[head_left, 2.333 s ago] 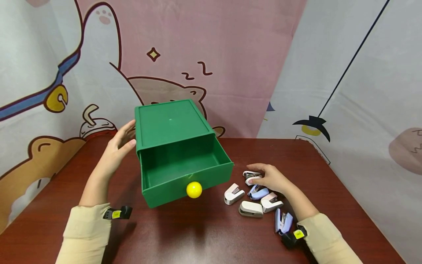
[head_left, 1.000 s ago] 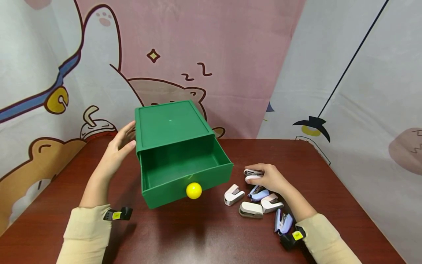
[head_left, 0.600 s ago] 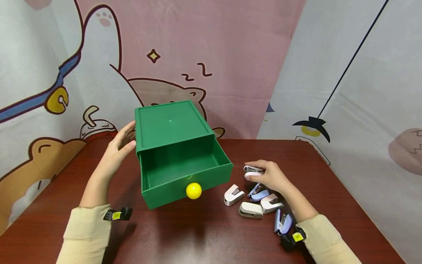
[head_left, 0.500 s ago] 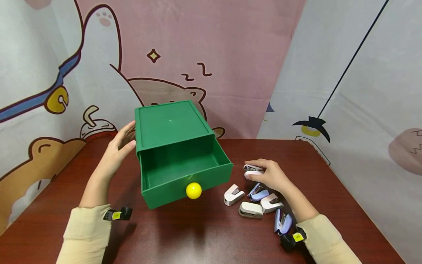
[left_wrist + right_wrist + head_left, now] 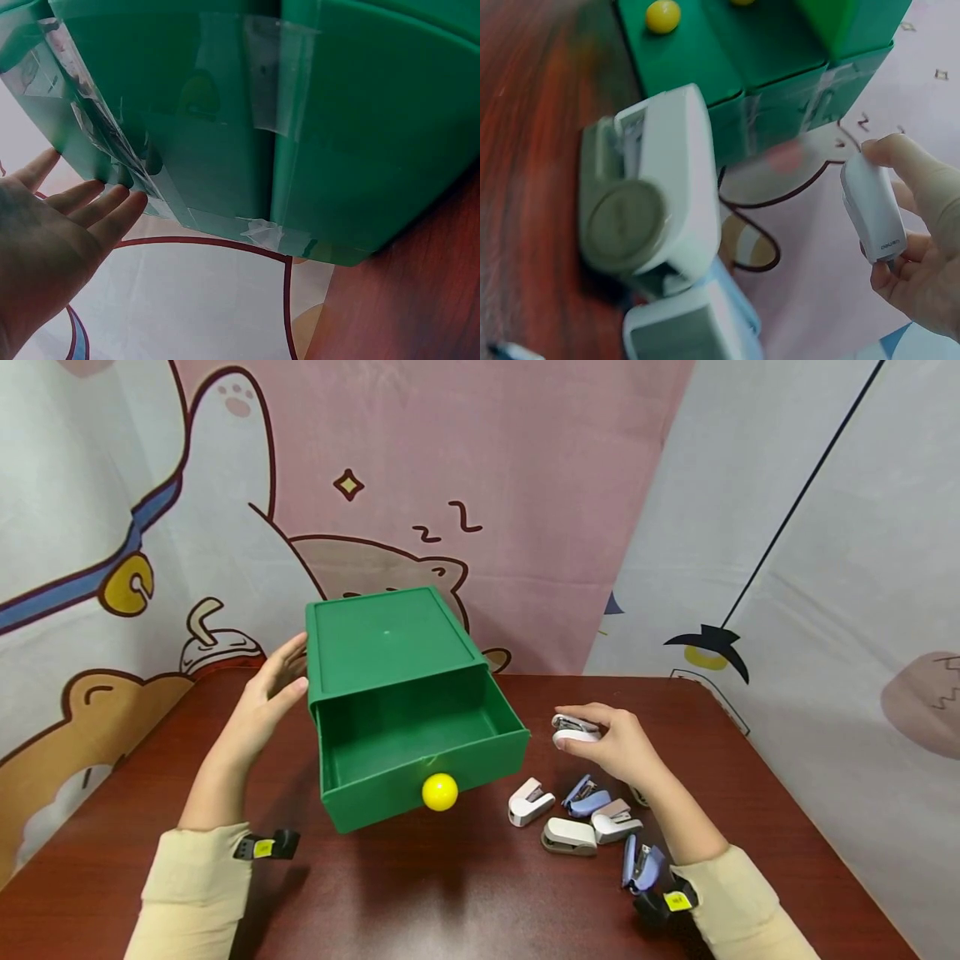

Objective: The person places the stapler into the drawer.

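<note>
My right hand (image 5: 626,745) pinches a small white stapler (image 5: 576,737) between thumb and fingers, held above the other staplers; the right wrist view shows the same white stapler (image 5: 871,208) from its back. On the left, my left hand (image 5: 262,702) lays its extended fingers against the side of a green drawer box (image 5: 390,639). The left wrist view shows those fingertips (image 5: 133,204) at the box's taped side. The upper drawer (image 5: 427,777) is pulled out, with nothing inside, and has a round yellow knob (image 5: 440,792).
Several staplers lie on the dark red wooden table (image 5: 450,902) right of the box: a pink-and-white stapler (image 5: 530,802), a cream stapler (image 5: 568,837), a blue stapler (image 5: 587,797) and another blue stapler (image 5: 642,865) near the right wrist. A cartoon-printed curtain (image 5: 555,527) hangs behind.
The right hand has closed its grip on the white stapler and raised it up and away from the blue one beside it. The left hand and the box have stayed put.
</note>
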`<state>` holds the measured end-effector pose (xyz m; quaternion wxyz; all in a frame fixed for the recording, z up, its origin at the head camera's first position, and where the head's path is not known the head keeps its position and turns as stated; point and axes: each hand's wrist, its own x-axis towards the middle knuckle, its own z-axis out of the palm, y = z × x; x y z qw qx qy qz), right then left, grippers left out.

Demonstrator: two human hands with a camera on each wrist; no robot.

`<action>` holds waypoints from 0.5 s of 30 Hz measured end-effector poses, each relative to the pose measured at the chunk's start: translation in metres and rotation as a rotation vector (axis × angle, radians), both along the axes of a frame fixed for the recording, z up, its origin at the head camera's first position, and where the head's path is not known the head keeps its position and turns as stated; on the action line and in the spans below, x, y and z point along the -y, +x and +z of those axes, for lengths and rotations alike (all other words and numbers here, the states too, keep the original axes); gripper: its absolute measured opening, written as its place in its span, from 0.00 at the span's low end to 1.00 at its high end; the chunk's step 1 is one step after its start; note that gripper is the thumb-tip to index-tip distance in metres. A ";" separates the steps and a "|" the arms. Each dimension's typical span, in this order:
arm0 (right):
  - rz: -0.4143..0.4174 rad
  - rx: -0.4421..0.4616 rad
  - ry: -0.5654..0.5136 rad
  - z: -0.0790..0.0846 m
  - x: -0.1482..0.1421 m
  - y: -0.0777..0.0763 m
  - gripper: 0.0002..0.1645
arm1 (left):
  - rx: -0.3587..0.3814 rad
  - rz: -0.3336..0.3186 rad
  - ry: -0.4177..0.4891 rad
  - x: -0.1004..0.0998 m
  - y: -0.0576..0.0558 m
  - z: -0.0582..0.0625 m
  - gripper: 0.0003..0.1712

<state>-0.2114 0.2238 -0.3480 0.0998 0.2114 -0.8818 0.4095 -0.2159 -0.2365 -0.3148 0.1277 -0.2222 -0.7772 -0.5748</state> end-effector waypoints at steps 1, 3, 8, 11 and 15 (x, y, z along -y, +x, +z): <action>-0.004 -0.006 -0.004 0.003 0.001 0.001 0.27 | 0.000 0.001 -0.002 0.000 0.000 0.000 0.33; -0.017 -0.015 -0.004 0.007 0.001 0.002 0.27 | 0.001 0.003 -0.003 0.000 0.000 0.000 0.33; -0.015 -0.030 -0.033 0.016 0.002 0.005 0.26 | -0.002 0.002 -0.004 0.000 0.000 0.000 0.33; -0.002 -0.044 -0.061 0.022 0.005 0.009 0.26 | 0.002 -0.001 -0.004 0.000 0.000 0.000 0.33; -0.014 -0.061 -0.082 0.034 0.011 0.016 0.26 | 0.003 -0.001 -0.003 0.001 0.000 0.000 0.33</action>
